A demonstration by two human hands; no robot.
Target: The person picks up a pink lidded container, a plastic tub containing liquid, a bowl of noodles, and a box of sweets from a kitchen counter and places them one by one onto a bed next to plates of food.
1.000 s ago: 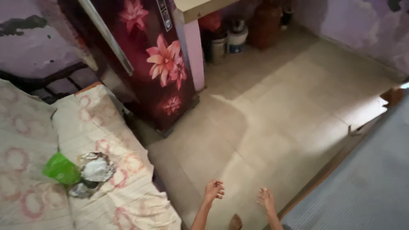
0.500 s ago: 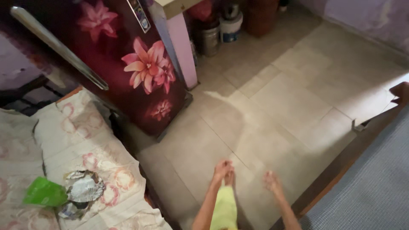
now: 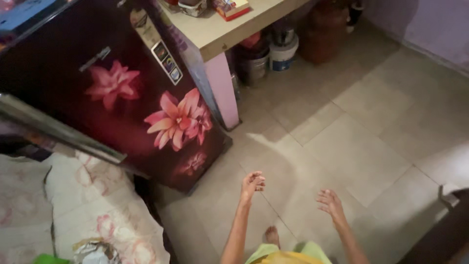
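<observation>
Curling loosely inward, the fingers of the left hand (image 3: 252,183) grasp nothing, while the right hand (image 3: 330,202) spreads its fingers slack and released, palm turned down, also empty. Half a second earlier the two hands hung lower in the view and closer together, with the left one against a yellow-green garment; now they sit higher and well apart, both forearms reaching forward over the tiled floor (image 3: 361,146). A bare foot (image 3: 271,236) shows between the forearms, just above the yellow-green clothing (image 3: 281,255).

Taking the maroon flower-printed refrigerator (image 3: 146,112) as landmark: the left hand is near its lower right corner, not touching, and the right hand lies farther right. The refrigerator has grown larger in view and its top now shows. A counter (image 3: 229,29) adjoins its right side, with buckets and tins (image 3: 273,54) under it. A bed with patterned sheet (image 3: 97,215) lies below left of the refrigerator, bearing crumpled foil (image 3: 95,253).
</observation>
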